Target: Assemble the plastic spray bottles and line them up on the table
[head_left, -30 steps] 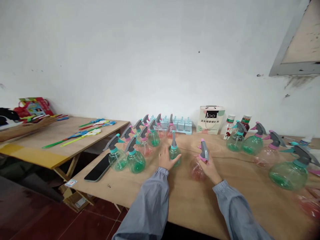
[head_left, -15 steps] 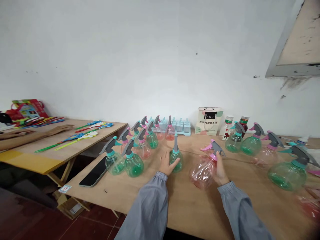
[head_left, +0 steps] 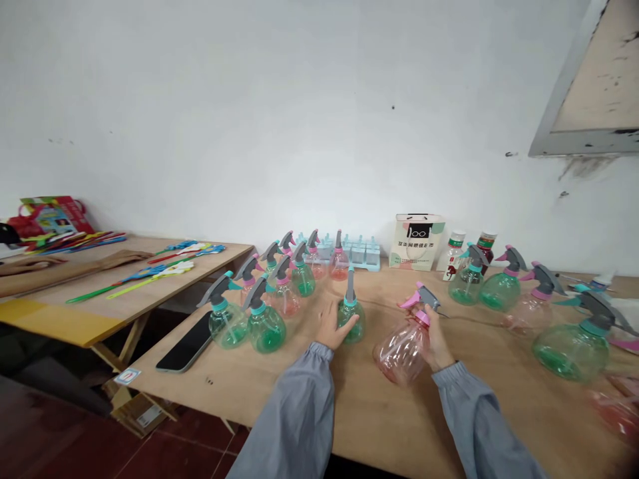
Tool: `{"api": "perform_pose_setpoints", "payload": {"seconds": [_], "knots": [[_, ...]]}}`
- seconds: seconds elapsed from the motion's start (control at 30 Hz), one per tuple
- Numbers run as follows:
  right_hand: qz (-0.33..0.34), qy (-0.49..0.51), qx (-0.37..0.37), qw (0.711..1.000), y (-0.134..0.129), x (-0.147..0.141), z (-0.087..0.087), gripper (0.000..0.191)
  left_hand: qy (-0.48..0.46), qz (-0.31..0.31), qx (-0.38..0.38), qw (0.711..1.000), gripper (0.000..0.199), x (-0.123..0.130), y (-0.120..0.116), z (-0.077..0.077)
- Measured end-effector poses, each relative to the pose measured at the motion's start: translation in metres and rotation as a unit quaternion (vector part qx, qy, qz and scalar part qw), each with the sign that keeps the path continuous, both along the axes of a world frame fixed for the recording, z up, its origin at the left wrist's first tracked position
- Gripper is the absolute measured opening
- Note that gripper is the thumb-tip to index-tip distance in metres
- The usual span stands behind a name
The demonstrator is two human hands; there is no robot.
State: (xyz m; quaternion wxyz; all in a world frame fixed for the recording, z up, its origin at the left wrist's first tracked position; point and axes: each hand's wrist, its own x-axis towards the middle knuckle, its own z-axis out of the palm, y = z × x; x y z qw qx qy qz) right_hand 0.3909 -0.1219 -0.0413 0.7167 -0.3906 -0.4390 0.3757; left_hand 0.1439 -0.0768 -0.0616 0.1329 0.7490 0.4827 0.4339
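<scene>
My left hand is wrapped round the side of a green spray bottle with a grey and teal head, which stands upright on the table. In my right hand is a pink spray bottle, tilted, its grey and pink trigger head leaning to the right. My right fingers grip it near the neck, and part of them is hidden behind it. On the left, green bottles and a pink bottle stand in a group. More green and pink bottles stand on the right.
A black phone lies at the table's left edge. By the wall are light-blue moulds, a paper bag and two small bottles. Another person's arm rests on the left table, among colourful plastic hand-shaped sticks.
The pink spray bottle in my right hand has shifted slightly left and down, tilting a little more. My left hand stays at the green bottle.
</scene>
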Motion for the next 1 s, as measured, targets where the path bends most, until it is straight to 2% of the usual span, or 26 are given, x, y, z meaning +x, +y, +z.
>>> {"api": "perform_pose_setpoints", "payload": {"seconds": [0.17,0.33,0.6,0.7,0.87,1.0], "knots": [[0.050,0.079,-0.042,0.995,-0.006,-0.006,0.006,0.046,-0.006,-0.004,0.007,1.000,0.049,0.000,0.001,-0.002],[0.044,0.058,-0.067,0.995,-0.008,-0.004,0.005,0.035,-0.003,-0.006,0.010,1.000,0.051,0.000,0.000,-0.001],[0.069,0.072,-0.026,0.995,-0.016,-0.008,0.016,0.038,-0.021,-0.013,0.004,1.000,0.047,0.001,0.000,-0.002],[0.048,0.049,-0.028,0.997,-0.012,-0.007,0.013,0.037,-0.020,-0.013,-0.006,1.000,0.048,0.001,0.001,-0.003],[-0.023,0.081,-0.044,0.995,-0.007,-0.006,0.008,0.029,-0.017,-0.007,-0.021,1.000,0.052,0.000,0.003,-0.005],[0.005,0.072,-0.039,0.997,-0.010,-0.010,0.011,0.031,-0.016,-0.019,-0.017,1.000,0.052,-0.001,0.002,-0.005]]}}
